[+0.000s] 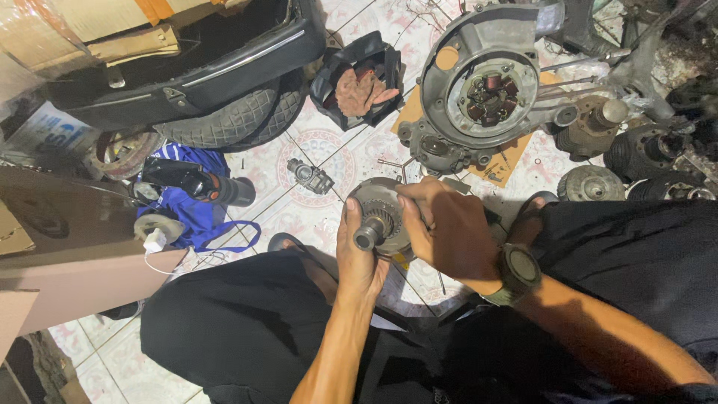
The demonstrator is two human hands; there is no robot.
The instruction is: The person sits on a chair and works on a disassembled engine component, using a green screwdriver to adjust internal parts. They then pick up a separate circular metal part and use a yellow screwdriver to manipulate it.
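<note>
Patterned floor tiles point(329, 153) crowded with engine casing point(479, 90), tyre point(239, 116), cardboard point(75, 254)

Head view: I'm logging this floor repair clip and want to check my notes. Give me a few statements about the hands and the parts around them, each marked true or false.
1. Both hands grip the round geared metal part. True.
2. The left hand wears the wristwatch. False: the watch is on the wrist of the right hand.
3. The engine casing lies on a piece of cardboard. True.
4. The small carburettor lies inside the black pouch. False: it lies on the tiled floor, apart from the pouch.
5. A tyre lies right of the casing. False: left of it.
</note>
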